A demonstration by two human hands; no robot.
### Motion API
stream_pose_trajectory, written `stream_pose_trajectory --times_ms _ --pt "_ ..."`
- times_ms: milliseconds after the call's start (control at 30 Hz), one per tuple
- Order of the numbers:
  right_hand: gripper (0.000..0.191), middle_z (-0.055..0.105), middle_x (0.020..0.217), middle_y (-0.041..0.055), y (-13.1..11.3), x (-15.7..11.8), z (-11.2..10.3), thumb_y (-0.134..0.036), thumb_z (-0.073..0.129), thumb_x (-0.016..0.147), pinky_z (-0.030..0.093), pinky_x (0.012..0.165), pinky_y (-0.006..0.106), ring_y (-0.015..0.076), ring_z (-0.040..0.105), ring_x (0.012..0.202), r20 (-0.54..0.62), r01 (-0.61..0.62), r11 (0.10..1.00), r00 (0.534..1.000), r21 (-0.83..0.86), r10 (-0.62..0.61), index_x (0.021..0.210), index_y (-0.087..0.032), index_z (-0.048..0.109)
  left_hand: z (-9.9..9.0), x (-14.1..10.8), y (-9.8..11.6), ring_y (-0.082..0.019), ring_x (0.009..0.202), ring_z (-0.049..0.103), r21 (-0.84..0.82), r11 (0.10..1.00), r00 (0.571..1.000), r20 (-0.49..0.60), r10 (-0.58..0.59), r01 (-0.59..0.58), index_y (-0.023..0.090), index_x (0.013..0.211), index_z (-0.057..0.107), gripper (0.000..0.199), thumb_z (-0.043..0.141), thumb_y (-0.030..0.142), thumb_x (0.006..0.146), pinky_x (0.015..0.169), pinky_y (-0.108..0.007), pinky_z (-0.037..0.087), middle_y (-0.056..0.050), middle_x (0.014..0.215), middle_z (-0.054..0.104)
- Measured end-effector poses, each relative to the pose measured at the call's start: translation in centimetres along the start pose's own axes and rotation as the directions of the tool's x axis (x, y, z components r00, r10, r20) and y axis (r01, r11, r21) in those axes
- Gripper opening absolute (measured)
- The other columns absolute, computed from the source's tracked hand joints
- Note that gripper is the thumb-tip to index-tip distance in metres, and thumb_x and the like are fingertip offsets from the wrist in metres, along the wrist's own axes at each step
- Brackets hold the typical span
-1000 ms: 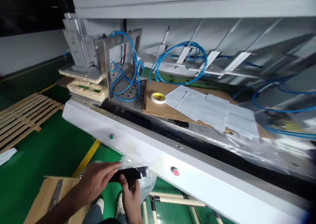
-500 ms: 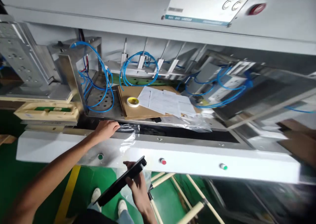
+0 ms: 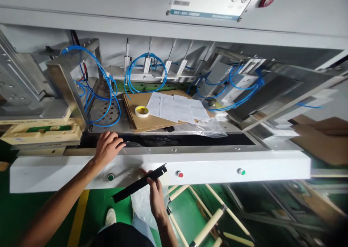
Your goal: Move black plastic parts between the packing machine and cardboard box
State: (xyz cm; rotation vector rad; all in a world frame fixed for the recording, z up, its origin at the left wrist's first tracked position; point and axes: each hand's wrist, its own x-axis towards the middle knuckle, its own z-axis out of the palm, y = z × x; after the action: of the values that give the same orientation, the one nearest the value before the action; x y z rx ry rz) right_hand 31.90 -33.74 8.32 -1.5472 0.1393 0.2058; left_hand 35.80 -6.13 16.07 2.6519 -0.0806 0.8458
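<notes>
My right hand (image 3: 156,198) grips a long, thin black panel (image 3: 140,184) with notches along its edge. The panel tilts upward to the right, in front of the machine's white front ledge. My left hand (image 3: 108,145) is over the dark slot (image 3: 190,140) behind that ledge, its fingers bent and apart. Just beside its fingertips, a crumpled clear plastic film (image 3: 133,144) lies in the slot. A clear plastic bag (image 3: 144,205) hangs below the panel near my right wrist; what holds it is hidden.
On the machine bed lie cardboard sheets (image 3: 141,122), white papers (image 3: 174,107) and a tape roll (image 3: 141,111). Blue air hoses (image 3: 146,74) loop behind them. The ledge carries green and red buttons (image 3: 179,174). A cream tube frame (image 3: 208,225) stands below right, and a cream fixture (image 3: 40,131) sits left.
The clear film that stretched from my pinched left hand across the ledge now lies in the slot, and those fingers have spread. My right hand has raised the black panel and turned it flatter.
</notes>
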Motion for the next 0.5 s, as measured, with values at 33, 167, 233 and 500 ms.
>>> stream_pose_trajectory --times_ms 33,167,233,500 --pt "0.051 0.077 0.128 0.0106 0.0 0.3 -0.1 -0.062 0.074 0.08 0.042 0.119 0.056 0.037 0.06 0.135 0.005 -0.036 0.999 0.999 0.004 0.036 0.113 -0.023 0.078 0.3 0.4 0.1 -0.027 0.095 0.061 0.003 1.0 0.999 0.039 -0.029 0.029 0.024 0.088 0.078 0.019 0.072 0.039 0.099 0.089 -0.041 0.045 -0.009 0.091 0.069" --pt "0.054 0.073 0.135 0.0106 0.2 1.4 -1.0 -0.066 0.075 0.077 0.041 0.121 0.053 0.0373 0.055 0.141 -0.011 -0.081 0.996 0.997 -0.026 0.081 0.112 -0.025 0.078 2.4 2.8 0.3 -0.026 0.095 0.062 -0.027 0.991 0.984 0.125 -0.129 0.133 0.023 0.076 0.074 0.021 0.079 0.033 0.093 0.089 -0.04 0.043 -0.007 0.086 0.07" --pt "0.055 0.072 0.134 0.0101 0.5 1.9 -1.5 -0.067 0.075 0.077 0.041 0.121 0.053 0.037 0.055 0.14 -0.034 -0.087 0.996 0.996 -0.031 0.086 0.112 -0.025 0.078 3.1 3.9 0.0 -0.025 0.095 0.063 -0.043 0.983 0.973 0.157 -0.171 0.179 0.022 0.077 0.073 0.018 0.087 0.03 0.085 0.088 -0.038 0.044 -0.005 0.088 0.071" --pt "0.051 0.077 0.12 0.011 1.9 2.3 -2.5 -0.06 0.073 0.083 0.048 0.113 0.052 0.0361 0.063 0.13 -0.024 -0.066 0.998 0.998 -0.014 0.065 0.116 -0.021 0.074 2.2 6.8 -2.7 -0.014 0.056 0.054 -0.143 0.909 0.876 0.361 -0.319 0.39 0.022 0.089 0.077 0.039 0.095 0.051 0.069 0.054 -0.027 0.037 0.005 0.066 0.061"
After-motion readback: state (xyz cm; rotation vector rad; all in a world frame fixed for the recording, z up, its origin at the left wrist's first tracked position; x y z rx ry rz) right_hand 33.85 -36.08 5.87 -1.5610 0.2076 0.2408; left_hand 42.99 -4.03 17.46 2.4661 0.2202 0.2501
